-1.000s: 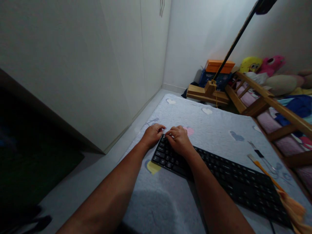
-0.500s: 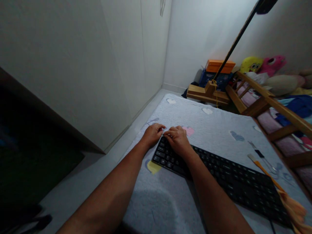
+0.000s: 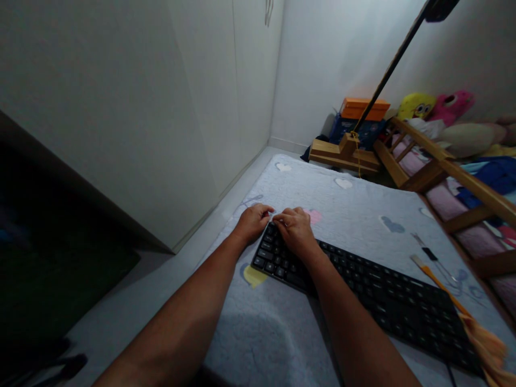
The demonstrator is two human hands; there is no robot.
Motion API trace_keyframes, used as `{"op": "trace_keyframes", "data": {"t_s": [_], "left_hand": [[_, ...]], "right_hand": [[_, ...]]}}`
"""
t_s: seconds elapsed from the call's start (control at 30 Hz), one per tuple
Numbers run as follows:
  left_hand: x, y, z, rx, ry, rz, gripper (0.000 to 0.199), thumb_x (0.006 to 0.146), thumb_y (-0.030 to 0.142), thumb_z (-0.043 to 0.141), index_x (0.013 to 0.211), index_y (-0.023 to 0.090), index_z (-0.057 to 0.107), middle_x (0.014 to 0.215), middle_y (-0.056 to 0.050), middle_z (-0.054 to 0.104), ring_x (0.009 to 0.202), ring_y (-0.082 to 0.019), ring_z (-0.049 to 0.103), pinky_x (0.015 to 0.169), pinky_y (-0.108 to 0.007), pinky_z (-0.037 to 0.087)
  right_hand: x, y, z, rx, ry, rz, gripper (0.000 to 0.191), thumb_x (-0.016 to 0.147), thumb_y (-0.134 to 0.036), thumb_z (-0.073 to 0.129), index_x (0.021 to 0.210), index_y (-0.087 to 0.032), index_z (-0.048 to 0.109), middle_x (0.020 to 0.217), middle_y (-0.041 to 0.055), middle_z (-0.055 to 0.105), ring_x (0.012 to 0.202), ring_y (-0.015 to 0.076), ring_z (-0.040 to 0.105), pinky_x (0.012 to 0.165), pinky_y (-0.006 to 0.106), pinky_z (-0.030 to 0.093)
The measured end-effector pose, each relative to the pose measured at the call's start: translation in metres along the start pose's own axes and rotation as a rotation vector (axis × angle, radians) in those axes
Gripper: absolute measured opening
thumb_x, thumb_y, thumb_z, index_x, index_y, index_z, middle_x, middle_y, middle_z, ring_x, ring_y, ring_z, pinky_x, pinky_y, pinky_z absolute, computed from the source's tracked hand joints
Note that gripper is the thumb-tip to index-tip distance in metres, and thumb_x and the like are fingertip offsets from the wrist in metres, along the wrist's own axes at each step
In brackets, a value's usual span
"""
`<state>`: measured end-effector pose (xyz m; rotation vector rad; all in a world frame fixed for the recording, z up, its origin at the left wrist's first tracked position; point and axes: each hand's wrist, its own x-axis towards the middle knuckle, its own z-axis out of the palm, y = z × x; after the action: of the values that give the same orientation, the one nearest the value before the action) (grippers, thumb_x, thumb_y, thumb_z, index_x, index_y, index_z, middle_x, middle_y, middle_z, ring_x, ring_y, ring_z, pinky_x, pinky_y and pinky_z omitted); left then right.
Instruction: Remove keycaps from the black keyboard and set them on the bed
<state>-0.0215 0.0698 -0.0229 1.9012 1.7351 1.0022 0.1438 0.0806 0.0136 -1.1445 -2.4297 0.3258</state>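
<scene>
A black keyboard (image 3: 387,290) lies slanted across a pale bedspread, its far left corner under my hands. Just beyond that corner, my left hand (image 3: 253,221) is closed, with thumb and fingers drawn together. My right hand (image 3: 296,230) rests over the corner keys, its fingers curled and pinched close to the left fingertips. A small pale bit shows between the two sets of fingertips, too small to make out. My right forearm crosses above the keyboard and hides some keys.
Right of the keyboard lie a flat brush (image 3: 423,267) with an orange handle, a slim tool with a black grip (image 3: 429,253) and an orange cloth (image 3: 486,344). A pale cabinet (image 3: 161,107) stands left. Beyond are a wooden lamp base (image 3: 342,153) and a wooden rail (image 3: 455,166).
My right fingertips have shifted very slightly at the keyboard's corner. My left hand and the keyboard look the same.
</scene>
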Motion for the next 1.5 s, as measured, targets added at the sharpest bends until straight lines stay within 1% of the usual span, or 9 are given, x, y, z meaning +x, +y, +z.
{"op": "trace_keyframes", "data": {"t_s": [0.23, 0.53, 0.8, 1.03, 1.27, 1.5], "left_hand": [[0.000, 0.002, 0.000, 0.004, 0.002, -0.003, 0.030, 0.077, 0.015, 0.054, 0.103, 0.015, 0.070, 0.085, -0.005, 0.067, 0.078, -0.015, 0.060, 0.077, -0.029, 0.048], [0.000, 0.003, -0.001, 0.006, 0.002, -0.003, 0.030, 0.076, 0.015, 0.054, 0.102, 0.016, 0.070, 0.085, -0.004, 0.067, 0.078, -0.015, 0.060, 0.077, -0.029, 0.049], [0.000, 0.004, -0.001, 0.012, -0.005, -0.008, 0.030, 0.076, 0.015, 0.055, 0.102, 0.016, 0.071, 0.085, -0.004, 0.068, 0.079, -0.016, 0.060, 0.077, -0.030, 0.049], [-0.001, 0.006, -0.003, 0.012, -0.005, -0.008, 0.029, 0.076, 0.015, 0.055, 0.101, 0.016, 0.070, 0.085, -0.004, 0.067, 0.078, -0.015, 0.060, 0.077, -0.029, 0.049], [-0.001, 0.005, -0.002, 0.009, -0.007, -0.011, 0.031, 0.076, 0.014, 0.054, 0.103, 0.016, 0.070, 0.086, -0.004, 0.067, 0.079, -0.015, 0.060, 0.078, -0.029, 0.049], [-0.002, 0.006, -0.002, 0.011, -0.002, -0.016, 0.031, 0.078, 0.015, 0.052, 0.104, 0.016, 0.070, 0.087, -0.005, 0.067, 0.081, -0.016, 0.060, 0.080, -0.030, 0.049]], "right_hand": [[-0.001, -0.002, -0.002, 0.034, -0.026, -0.069, 0.019, 0.090, -0.023, 0.057, 0.096, -0.026, 0.074, 0.090, 0.0044, 0.069, 0.088, 0.0210, 0.050, 0.083, 0.036, 0.032], [0.000, -0.001, -0.001, 0.005, -0.002, 0.010, 0.020, 0.091, -0.026, 0.055, 0.097, -0.026, 0.074, 0.093, 0.0049, 0.069, 0.091, 0.0228, 0.050, 0.082, 0.037, 0.032], [-0.001, -0.002, -0.002, 0.031, -0.018, -0.053, 0.019, 0.089, -0.024, 0.057, 0.096, -0.027, 0.074, 0.091, 0.0045, 0.068, 0.089, 0.0212, 0.049, 0.082, 0.036, 0.032], [0.000, -0.001, -0.001, 0.004, 0.007, 0.001, 0.020, 0.091, -0.024, 0.054, 0.096, -0.026, 0.074, 0.092, 0.0051, 0.068, 0.091, 0.0219, 0.050, 0.084, 0.037, 0.032], [0.000, -0.001, -0.003, -0.010, -0.004, 0.022, 0.021, 0.091, -0.025, 0.053, 0.096, -0.025, 0.074, 0.094, 0.0054, 0.069, 0.092, 0.0219, 0.049, 0.084, 0.037, 0.032], [-0.001, 0.001, -0.011, -0.013, -0.008, 0.028, 0.023, 0.090, -0.021, 0.052, 0.088, -0.022, 0.074, 0.090, 0.0060, 0.069, 0.090, 0.0221, 0.049, 0.081, 0.036, 0.031]]}}
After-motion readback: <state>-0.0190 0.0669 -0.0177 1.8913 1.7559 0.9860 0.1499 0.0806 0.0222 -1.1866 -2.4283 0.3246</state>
